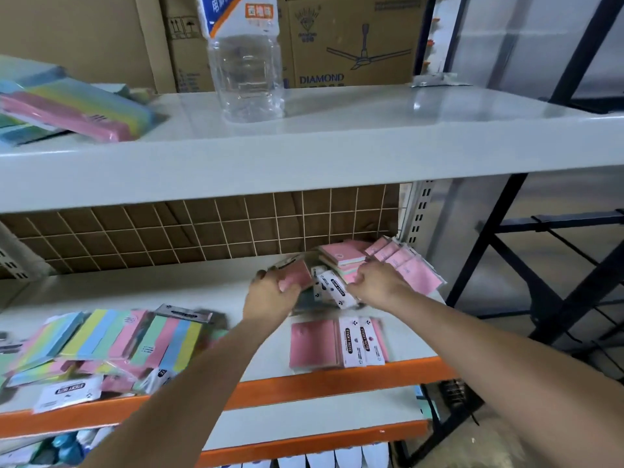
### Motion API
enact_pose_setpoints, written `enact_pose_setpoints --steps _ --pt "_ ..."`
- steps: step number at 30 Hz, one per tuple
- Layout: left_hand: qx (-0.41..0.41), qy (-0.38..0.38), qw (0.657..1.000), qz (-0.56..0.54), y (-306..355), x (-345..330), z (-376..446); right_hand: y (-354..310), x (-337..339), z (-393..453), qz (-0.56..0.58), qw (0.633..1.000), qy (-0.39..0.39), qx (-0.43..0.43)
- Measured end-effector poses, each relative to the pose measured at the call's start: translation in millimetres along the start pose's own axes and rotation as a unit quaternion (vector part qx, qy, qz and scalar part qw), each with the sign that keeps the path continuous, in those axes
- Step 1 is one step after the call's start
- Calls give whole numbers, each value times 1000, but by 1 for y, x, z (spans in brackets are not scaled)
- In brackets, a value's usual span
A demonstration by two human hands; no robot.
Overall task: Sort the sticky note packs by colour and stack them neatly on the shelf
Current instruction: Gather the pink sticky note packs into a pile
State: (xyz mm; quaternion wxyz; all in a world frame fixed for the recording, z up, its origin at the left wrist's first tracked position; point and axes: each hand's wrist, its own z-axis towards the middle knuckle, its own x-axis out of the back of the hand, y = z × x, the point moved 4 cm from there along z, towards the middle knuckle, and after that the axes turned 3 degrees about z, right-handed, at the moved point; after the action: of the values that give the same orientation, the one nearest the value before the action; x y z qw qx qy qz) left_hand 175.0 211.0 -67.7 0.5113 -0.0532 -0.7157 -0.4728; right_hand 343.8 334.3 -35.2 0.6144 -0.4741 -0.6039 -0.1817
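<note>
On the middle shelf (263, 363), my left hand (270, 295) grips a pink sticky note pack (294, 278) by its edge. My right hand (374, 285) curls its fingers into a loose heap of pink packs (341, 256) at the back right corner, next to white "STICKY NOTE" header cards (332, 289). A flat stack of pink packs (314, 344) lies near the shelf's front edge, below both hands. To the left sprawls a jumble of multicolour striped packs (101, 346). More striped packs (77, 109) rest on the upper shelf at the left.
A clear plastic bottle (246, 62) stands on the upper shelf (337, 136) before cardboard boxes (351, 38). A wire grid (202, 228) backs the middle shelf. Orange beams (337, 380) edge the shelves. Dark metal racking (540, 265) rises at the right.
</note>
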Motion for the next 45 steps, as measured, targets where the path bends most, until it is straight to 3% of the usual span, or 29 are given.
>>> enact_pose_setpoints --steps 5,8,11,15,19,22,24,26,30,37,42,45 --pt "179 -40 983 -2 -16 -6 43 -26 -7 24 2 1000 -5 11" --pt "217 -89 968 -85 -20 -20 51 -33 -11 36 -5 1000 30 -6" --pt "223 -119 964 -84 -34 -50 75 -26 -5 41 41 994 82 -60" --pt "282 -75 956 -35 -20 -42 65 -25 -2 50 115 987 54 -99" --pt "314 -38 948 -24 -9 -37 57 -23 -17 72 63 990 8 -122" --pt "297 -57 951 -61 1 -35 55 -11 -34 90 78 983 33 -165" --pt "257 -110 952 -127 0 -41 56 7 -48 108 155 965 77 -197" --pt "239 -121 959 -97 -8 -45 59 5 -37 103 227 948 80 -210" --pt "220 -57 963 -146 -7 -34 59 6 -24 103 283 936 17 -210" --pt "192 -14 947 -258 -1 -27 54 -4 -9 84 331 922 -41 -196" --pt "175 26 925 -337 1 -14 39 -1 10 81 404 898 84 -152" --pt "174 41 928 -326 2 -10 36 3 15 72 471 869 94 -121"
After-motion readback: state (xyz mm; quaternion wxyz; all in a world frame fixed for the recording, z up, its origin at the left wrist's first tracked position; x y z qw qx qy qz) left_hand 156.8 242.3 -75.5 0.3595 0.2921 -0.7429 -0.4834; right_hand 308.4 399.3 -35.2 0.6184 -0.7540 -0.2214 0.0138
